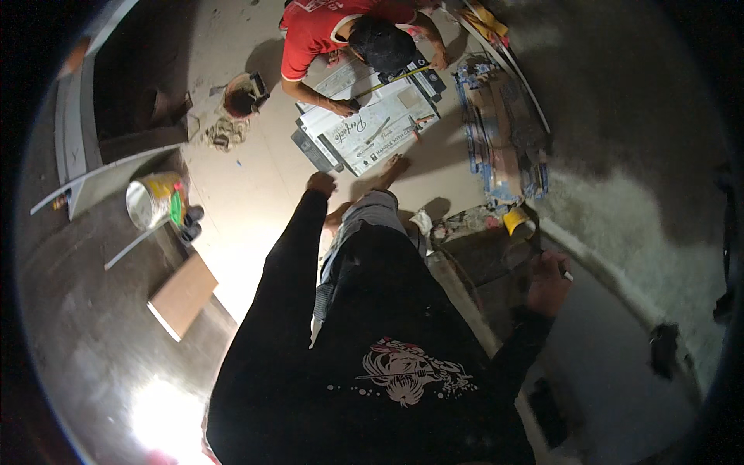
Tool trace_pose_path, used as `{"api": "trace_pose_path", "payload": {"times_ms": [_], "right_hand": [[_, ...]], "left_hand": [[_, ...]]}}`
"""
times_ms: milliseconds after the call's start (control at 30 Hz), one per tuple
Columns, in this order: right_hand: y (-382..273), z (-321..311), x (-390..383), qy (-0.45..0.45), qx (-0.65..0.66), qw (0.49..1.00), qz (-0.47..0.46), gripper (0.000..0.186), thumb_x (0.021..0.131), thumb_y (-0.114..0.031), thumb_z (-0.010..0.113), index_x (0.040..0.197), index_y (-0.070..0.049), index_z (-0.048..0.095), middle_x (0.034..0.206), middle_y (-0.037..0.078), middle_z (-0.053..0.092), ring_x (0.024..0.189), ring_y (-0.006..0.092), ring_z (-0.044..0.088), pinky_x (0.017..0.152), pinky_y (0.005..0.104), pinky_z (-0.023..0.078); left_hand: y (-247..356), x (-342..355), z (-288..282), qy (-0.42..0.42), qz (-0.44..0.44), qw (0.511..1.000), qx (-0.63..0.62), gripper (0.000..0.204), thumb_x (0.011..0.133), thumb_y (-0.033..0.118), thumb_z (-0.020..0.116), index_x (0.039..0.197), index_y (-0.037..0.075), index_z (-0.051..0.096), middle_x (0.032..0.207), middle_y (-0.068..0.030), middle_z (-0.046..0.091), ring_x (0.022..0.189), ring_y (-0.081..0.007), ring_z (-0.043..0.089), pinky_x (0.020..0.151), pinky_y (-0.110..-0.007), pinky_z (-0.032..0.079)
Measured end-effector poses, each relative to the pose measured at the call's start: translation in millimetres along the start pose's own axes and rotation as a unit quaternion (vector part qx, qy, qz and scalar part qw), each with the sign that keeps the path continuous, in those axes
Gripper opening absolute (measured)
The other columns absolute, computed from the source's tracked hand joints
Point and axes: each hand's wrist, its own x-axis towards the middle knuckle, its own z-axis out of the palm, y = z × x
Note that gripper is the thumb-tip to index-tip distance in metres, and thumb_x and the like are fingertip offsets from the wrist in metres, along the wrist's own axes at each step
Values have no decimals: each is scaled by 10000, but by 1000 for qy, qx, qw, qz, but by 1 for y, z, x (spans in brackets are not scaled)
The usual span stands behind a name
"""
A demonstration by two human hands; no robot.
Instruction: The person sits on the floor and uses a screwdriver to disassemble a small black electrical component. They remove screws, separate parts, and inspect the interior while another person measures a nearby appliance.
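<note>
Carton (387,108) at 1 o'clock from nearer left hand (322,183) (I can't tell its grip) | long axis 8-to-2 | right hand (549,276) pinches white stick (569,276)

Carton (372,115) on the floor (260,167), between the person (387,302) and a co-worker (329,43).
A tape measure (397,79) is stretched across it; to its left is a bucket (234,99), to its right lies a cardboard pile (492,128).
</note>
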Motion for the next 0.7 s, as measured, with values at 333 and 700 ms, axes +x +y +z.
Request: {"api": "trace_pose_path", "payload": {"times_ms": [333, 700], "right_hand": [[31, 41, 210, -227, -74, 971, 22, 192, 853, -118, 781, 980, -2, 695, 930, 88, 689, 881, 197, 649, 839, 356, 528], [316, 229, 428, -401, -57, 904, 134, 80, 866, -3, 728, 938, -14, 696, 915, 103, 724, 805, 217, 715, 723, 358, 616]], "left_hand": [[183, 46, 2, 142, -68, 971, -179, 171, 918, 228, 655, 882, 70, 707, 917, -127, 700, 825, -310, 710, 728, -454, 589], [157, -87, 150, 42, -330, 943, 21, 140, 877, 244, 678, 843, 121, 736, 879, -127, 737, 890, -330, 741, 792, -465, 586]]}}
